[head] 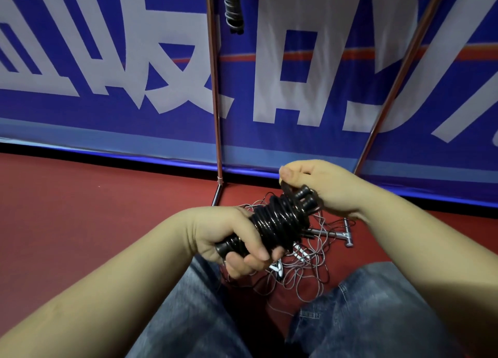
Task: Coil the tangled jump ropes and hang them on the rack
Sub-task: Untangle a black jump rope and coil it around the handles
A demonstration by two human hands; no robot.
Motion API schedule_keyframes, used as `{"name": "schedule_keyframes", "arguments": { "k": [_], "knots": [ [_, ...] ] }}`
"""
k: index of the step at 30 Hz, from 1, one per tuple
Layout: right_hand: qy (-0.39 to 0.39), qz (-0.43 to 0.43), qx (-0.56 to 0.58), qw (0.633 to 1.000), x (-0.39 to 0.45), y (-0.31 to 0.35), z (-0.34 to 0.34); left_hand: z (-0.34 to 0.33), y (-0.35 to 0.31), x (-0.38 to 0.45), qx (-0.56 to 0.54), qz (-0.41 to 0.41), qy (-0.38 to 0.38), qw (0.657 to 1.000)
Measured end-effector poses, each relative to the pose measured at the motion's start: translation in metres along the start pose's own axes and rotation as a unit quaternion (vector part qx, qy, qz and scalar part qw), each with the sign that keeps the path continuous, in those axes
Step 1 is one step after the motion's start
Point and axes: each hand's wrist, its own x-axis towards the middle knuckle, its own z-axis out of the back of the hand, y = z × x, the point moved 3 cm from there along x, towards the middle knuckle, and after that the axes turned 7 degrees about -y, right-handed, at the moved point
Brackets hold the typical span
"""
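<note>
**Black jump rope wound round its handles, held in both hands above the tangle**

The left hand (237, 239) grips the lower end of a black jump rope (280, 220), fingers and thumb curled round the handles, which stick out below the fist. The cord is wrapped in many tight turns round the two handles, making a thick bundle that slants up to the right. At the upper end of that bundle the right hand (320, 185) pinches the cord against the handle tips, thumb pressed down on top and fingers curled behind.

Directly under the bundle, on the red floor (94, 223) between the person's knees in blue jeans (377, 312), lies a loose tangle of thin grey ropes (299, 274); how many are in it cannot be told. A metal foot of the rack (347, 235) lies just right of the bundle, partly under the tangle.

Beyond the bundle, two rack poles (215, 101) rise in front of a blue banner (107, 61) with large white characters. High above the bundle, beside the left pole, a coiled dark rope (233, 10) hangs down; its top is cut off by the frame.
</note>
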Motion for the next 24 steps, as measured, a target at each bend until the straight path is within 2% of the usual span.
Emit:
{"name": "schedule_keyframes", "arguments": {
  "k": [3, 5, 11, 16, 21, 24],
  "knots": [
    [-0.007, -0.03, 0.179, 0.983, -0.005, -0.002, -0.013, -0.002, 0.001, 0.006, -0.065, -0.06, 0.061, 0.994],
    [-0.041, -0.039, 0.225, 0.973, -0.003, -0.007, -0.018, -0.001, 0.003, 0.01, -0.099, -0.092, 0.073, 0.988],
    [-0.107, -0.084, 0.245, 0.96, -0.004, -0.014, -0.027, 0.002, 0.01, 0.016, -0.152, -0.165, 0.078, 0.971],
    [-0.124, -0.104, 0.278, 0.947, -0.005, -0.01, -0.033, 0.001, 0.009, 0.015, -0.211, -0.186, 0.079, 0.956],
    [-0.136, -0.107, 0.313, 0.934, -0.002, -0.009, -0.038, 0.003, 0.006, 0.013, -0.249, -0.219, 0.047, 0.942],
    [-0.134, -0.08, 0.319, 0.935, -0.002, -0.011, -0.034, 0.006, 0.007, 0.012, -0.244, -0.231, 0.005, 0.942]
  ]
}}
